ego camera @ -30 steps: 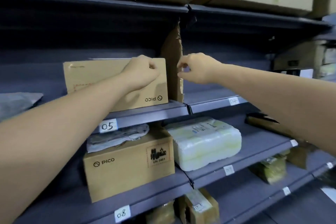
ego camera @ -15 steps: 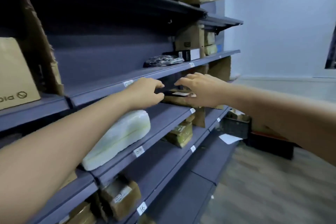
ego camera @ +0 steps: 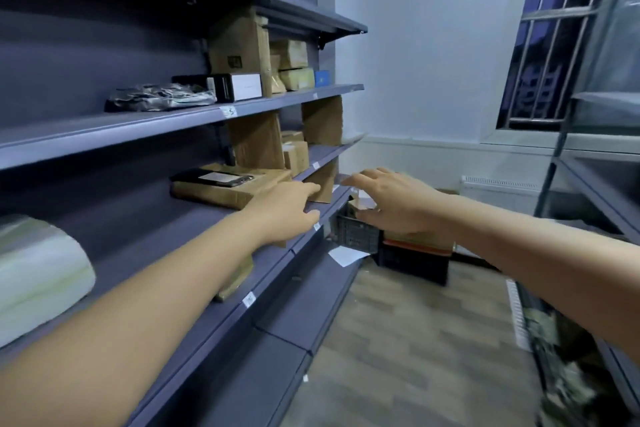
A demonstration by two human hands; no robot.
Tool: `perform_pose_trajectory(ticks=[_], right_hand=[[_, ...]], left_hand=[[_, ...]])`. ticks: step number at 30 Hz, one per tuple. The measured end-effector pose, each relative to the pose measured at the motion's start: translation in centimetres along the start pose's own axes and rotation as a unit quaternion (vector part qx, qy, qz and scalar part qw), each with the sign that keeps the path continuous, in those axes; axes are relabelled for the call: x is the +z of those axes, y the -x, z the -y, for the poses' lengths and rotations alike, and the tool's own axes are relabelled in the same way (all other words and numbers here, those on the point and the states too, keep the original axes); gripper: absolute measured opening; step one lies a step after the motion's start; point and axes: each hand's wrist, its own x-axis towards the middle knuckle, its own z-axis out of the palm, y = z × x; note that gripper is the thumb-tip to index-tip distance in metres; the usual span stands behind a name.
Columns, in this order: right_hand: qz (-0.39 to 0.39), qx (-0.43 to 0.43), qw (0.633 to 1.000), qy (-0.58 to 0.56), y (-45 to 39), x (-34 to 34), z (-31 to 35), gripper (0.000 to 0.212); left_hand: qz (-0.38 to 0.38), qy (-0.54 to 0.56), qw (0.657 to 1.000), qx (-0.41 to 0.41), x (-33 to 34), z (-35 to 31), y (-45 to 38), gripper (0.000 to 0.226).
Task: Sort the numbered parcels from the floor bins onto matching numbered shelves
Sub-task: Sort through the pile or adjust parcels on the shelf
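Note:
Grey-blue numbered shelves (ego camera: 166, 128) run along my left, holding cardboard parcels. Both arms stretch forward and neither hand holds anything. My left hand (ego camera: 287, 210) hovers with relaxed fingers over the middle shelf's front edge, just right of a flat brown parcel (ego camera: 228, 192) with a black packet on top. My right hand (ego camera: 391, 201) is spread open in the air past the shelf's end, above dark floor bins (ego camera: 412, 253) that hold parcels. A white bubble-wrapped parcel (ego camera: 38, 274) lies on the middle shelf at the near left.
A black wrapped bundle (ego camera: 159, 99) and a black-and-white box (ego camera: 239, 87) sit on the upper shelf. Upright cardboard dividers (ego camera: 258, 140) split the shelves. A paper sheet (ego camera: 344, 255) lies on the wooden floor. Another rack (ego camera: 595, 184) stands at the right, below a barred window (ego camera: 550, 45).
My view has swung right, from the PICO box at shelf 05 along the shelves toward the floor bins. Both hands left that box and now reach forward, empty.

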Motion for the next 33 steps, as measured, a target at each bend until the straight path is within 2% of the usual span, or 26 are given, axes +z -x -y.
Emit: perform_pose_trajectory(ticks=[5,11,16,25,33], right_hand=[[-0.001,0.024,1.000,-0.009,-0.2,5.3,-6.7,0.056],[0.044,0.051,0.997,-0.040,-2.9,12.0,-13.5,0.059],[0.057,0.083,0.994,-0.048,-7.8,16.4,-20.2,0.058],[0.083,0.170,0.980,-0.055,-17.6,22.6,-32.2,0.062],[0.110,0.159,0.979,-0.061,-25.2,28.6,-42.1,0.063]], left_hand=[[0.043,0.013,0.999,0.026,5.3,-2.5,-6.8,0.058],[0.083,0.006,0.994,0.074,12.1,-3.0,-16.2,0.058],[0.105,0.003,0.989,0.105,16.7,-0.9,-26.2,0.058],[0.135,-0.027,0.977,0.165,21.0,1.9,-44.1,0.059],[0.158,-0.037,0.971,0.177,26.9,2.4,-57.2,0.060]])
